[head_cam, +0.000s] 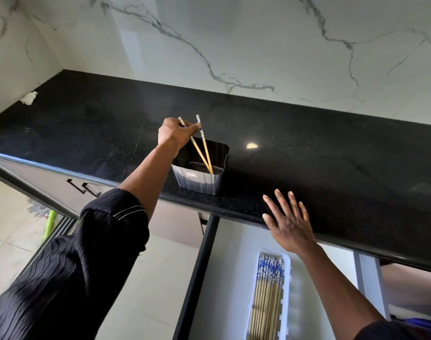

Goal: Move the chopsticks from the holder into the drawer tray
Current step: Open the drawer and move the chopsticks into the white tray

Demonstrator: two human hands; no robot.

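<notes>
Head view shows us the black countertop (332,148) under a marble wall, and we place everything by the grey holder (198,180) standing near its front edge. Below and right of the holder, the open drawer (224,278) carries a white tray (286,290) filled with chopsticks. Our right hand (291,225) hovers right of the holder, fingers spread, grasping nothing. Our left hand (176,133), just above the holder, pinches two chopsticks (204,153) whose tips remain inside it
</notes>
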